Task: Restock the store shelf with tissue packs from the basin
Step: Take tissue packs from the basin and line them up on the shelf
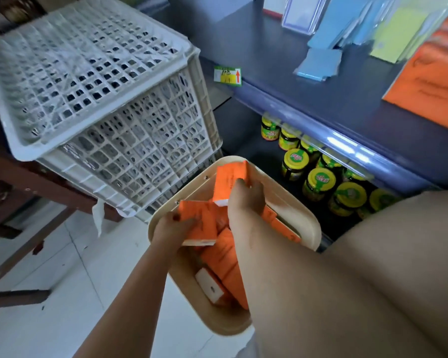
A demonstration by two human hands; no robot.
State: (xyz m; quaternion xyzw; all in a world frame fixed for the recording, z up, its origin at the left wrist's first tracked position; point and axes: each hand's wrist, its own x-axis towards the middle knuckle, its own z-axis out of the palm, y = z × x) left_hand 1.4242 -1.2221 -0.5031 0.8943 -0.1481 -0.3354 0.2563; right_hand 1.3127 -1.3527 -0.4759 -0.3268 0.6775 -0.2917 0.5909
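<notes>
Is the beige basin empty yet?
Not empty: several orange tissue packs lie in the beige plastic basin, and the left hand and right hand each grip one.

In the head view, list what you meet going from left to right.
White crate → left hand gripping an orange tissue pack → right hand gripping a second tissue pack → yellow-lidded jars → orange stack on the shelf. The basin is left out: it spans both hands.
</notes>
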